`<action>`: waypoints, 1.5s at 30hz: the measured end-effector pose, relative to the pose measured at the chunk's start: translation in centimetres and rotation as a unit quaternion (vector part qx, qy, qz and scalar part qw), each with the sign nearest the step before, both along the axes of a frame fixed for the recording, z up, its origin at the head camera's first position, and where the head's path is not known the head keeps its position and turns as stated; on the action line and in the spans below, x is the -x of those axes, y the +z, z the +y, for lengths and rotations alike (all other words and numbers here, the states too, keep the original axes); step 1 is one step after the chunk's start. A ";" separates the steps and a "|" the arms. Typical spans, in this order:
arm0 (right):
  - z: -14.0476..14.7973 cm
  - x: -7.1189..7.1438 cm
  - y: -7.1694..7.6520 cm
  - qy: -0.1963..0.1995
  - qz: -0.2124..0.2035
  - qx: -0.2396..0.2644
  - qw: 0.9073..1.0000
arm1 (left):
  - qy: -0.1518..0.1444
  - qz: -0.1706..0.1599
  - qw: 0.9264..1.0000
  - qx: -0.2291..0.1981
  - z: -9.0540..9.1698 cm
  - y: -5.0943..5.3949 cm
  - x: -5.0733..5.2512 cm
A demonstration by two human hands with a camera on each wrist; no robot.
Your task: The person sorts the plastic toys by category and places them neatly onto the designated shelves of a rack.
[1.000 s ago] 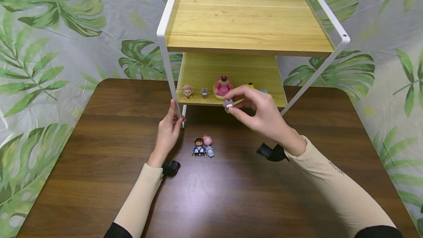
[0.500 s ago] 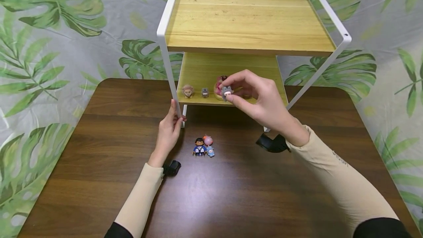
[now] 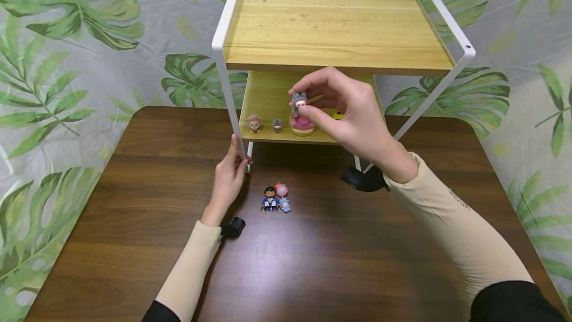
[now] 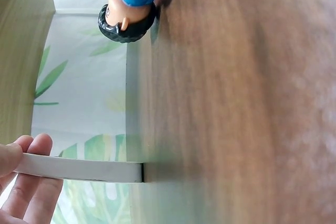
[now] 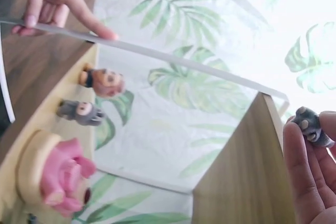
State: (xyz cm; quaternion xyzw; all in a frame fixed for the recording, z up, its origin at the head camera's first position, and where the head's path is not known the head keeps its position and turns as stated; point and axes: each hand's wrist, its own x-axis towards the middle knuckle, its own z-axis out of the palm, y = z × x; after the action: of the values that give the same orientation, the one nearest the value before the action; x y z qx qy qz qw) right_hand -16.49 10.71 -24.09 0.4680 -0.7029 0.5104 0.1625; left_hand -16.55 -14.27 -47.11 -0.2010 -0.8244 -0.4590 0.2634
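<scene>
My right hand (image 3: 357, 113) pinches a small grey eared figurine (image 3: 298, 99) between thumb and fingers, in front of the lower shelf (image 3: 272, 88). In the right wrist view the grey figurine (image 5: 311, 124) sits at the fingertips. My left hand (image 3: 227, 180) grips the shelf unit's white front-left leg (image 4: 89, 169) low down. Along the lower shelf's front stand a brown lion-like figurine (image 3: 253, 123), a second grey figurine (image 3: 277, 124) and a pink bear (image 3: 303, 124) on a round base. The bear's upper part is hidden in the head view by the held figurine.
On the brown table (image 3: 156, 173), before the unit, lie a black-haired toy man (image 3: 270, 200), a pink round piece (image 3: 282, 190) and a light blue figurine (image 3: 285, 205). A yellow piece (image 3: 338, 116) shows behind the right hand. The upper shelf (image 3: 335, 29) overhangs the lower one.
My right hand has risen with the grey figurine, from the lower shelf's front edge to in front of the bear's upper part. The left hand stays on the leg.
</scene>
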 end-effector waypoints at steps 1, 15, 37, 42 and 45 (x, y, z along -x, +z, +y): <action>-0.1 0.1 0.2 0.000 0.000 0.003 1.000 | 0.000 0.000 1.000 0.000 0.0 0.0 0.0; -2.1 1.3 2.6 0.002 0.025 0.025 0.999 | 0.002 -0.002 1.000 0.001 0.0 0.0 0.0; -5.5 3.5 5.5 -0.051 -0.030 -0.016 0.998 | 0.003 -0.003 1.000 -0.002 0.0 -0.1 0.0; -6.0 4.2 5.7 -0.057 -0.012 -0.034 0.998 | 0.002 -0.001 1.000 -0.004 0.0 -0.2 0.1; -6.4 4.4 5.9 -0.075 -0.029 -0.052 0.995 | 0.002 -0.002 1.000 -0.004 0.0 -0.2 0.1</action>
State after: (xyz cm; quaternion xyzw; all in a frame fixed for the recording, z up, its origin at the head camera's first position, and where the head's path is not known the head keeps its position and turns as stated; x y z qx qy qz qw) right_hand -20.91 4.34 -18.18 0.4066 -0.7659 0.4730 0.1559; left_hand -16.62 -14.29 -47.31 -0.1975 -0.8233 -0.4625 0.2631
